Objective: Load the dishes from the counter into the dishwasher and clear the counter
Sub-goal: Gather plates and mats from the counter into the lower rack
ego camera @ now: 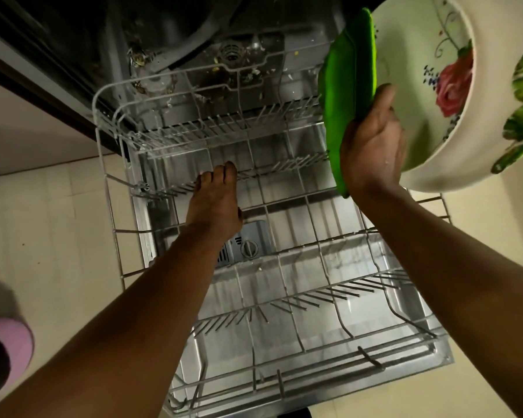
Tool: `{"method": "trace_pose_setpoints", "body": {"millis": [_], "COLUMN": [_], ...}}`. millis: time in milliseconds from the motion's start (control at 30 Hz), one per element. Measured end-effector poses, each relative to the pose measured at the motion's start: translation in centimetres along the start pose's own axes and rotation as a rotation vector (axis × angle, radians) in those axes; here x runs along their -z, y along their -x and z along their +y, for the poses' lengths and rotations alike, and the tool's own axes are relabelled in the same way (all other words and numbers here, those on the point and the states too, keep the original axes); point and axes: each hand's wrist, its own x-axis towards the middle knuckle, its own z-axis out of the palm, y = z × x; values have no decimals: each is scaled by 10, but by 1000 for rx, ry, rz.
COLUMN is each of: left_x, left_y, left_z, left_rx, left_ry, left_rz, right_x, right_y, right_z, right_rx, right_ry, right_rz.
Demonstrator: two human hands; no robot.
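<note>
Far left, low: a pink slipper (8,345) on the pale tiled floor (58,221). Centre: the white wire dishwasher rack (287,285) is pulled out over the open steel door (329,321); no dishes sit in it. Food debris lies around the filter (231,54) in the tub floor behind. The left hand (215,200) reaches into the rack with fingers extended straight, tips at a row of tines, holding nothing. Right: the right hand (372,146) grips two dishes on edge above the rack's right side, a green plate (349,86) and, just beside it, a cream floral bowl (453,92), thumb pressed against the bowl's inner face.
</note>
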Motion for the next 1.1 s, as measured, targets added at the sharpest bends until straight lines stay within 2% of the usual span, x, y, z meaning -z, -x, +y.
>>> {"method": "trace_pose_setpoints", "body": {"millis": [100, 300, 567, 633, 833, 967, 1100], "left_x": [0, -3, -2, -3, -4, -1, 8], "left_y": [0, 0, -1, -1, 0, 1, 7], "left_z": [1, 0, 0, -1, 0, 0, -3], "left_rx": [13, 12, 12, 8, 11, 9, -21], "left_ry": [-2, -6, 8, 6, 13, 41, 34], "left_rz": [-17, -12, -15, -8, 2, -15, -71], "right_x": [-1, -4, -27, -37, -48, -50, -38], "right_y": [2, -3, -18, -23, -23, -22, -6], "right_z": [-2, -9, -13, -9, -1, -1, -5], "right_rx": [-16, 0, -17, 4, 86, 94, 136], "right_ry": [-27, 71, 225, 256, 330, 291, 173], "right_rz": [-50, -14, -305, -334, -273, -261, -109]}}
